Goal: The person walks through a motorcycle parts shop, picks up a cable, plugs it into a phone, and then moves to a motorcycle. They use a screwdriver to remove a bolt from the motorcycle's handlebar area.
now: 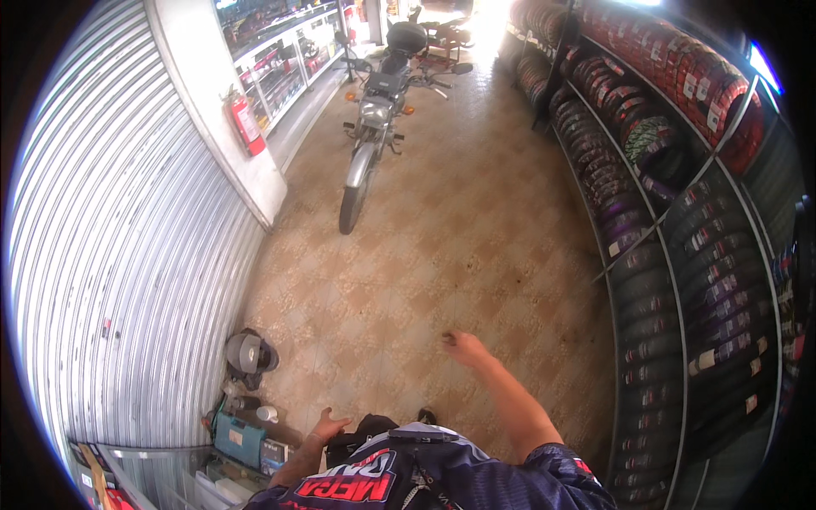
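My left hand (pixel 331 422) is low at the centre left, open with thumb and fingers apart, beside dark clothing at my waist and near a white mug (pixel 267 414) standing low by a teal case (pixel 238 435). My right hand (pixel 461 346) reaches out over the tiled floor (pixel 442 272), its fingers loosely bent and apart, with nothing visible in it. Beyond my hands stands a motorcycle (pixel 374 110) with a silver front mudguard and a black top box.
A corrugated metal shutter (pixel 110 238) runs along the left, with a grey-and-black object (pixel 251 357) at its foot. A red fire extinguisher (pixel 246 125) hangs beside glass display shelving (pixel 289 81). Racks of tyres (pixel 646 357) line the right. Bright daylight shows at the far end.
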Demonstrator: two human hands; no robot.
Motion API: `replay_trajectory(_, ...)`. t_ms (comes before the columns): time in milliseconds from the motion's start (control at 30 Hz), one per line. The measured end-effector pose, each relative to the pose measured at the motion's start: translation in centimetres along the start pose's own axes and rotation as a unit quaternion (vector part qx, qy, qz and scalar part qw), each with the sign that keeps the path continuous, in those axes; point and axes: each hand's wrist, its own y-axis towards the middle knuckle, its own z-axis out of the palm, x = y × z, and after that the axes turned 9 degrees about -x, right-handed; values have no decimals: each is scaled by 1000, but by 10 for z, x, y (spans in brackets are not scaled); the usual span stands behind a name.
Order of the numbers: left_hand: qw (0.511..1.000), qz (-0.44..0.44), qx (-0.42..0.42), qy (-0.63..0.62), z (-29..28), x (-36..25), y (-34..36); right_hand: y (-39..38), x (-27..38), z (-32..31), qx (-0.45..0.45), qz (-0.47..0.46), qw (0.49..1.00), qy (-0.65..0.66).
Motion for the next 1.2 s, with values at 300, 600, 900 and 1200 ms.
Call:
replay_trajectory(300, 991, 51, 102, 67, 75, -220, 144, 122, -99, -116, -70, 94, 993, 11)
replay_trajectory(600, 987, -2, 148, 63, 138, -407, 267, 4, -309, -100, -122, 555, 822, 39)
replay_trajectory(900, 989, -49, 104, 90, 224, -548, 350, 193, -375, -155, 24, 525, 849, 62)
replay_trajectory(1200, 988, 39, 105, 103, 372, -846, 408, 611, -403, -513, -110, 374, 921, 11)
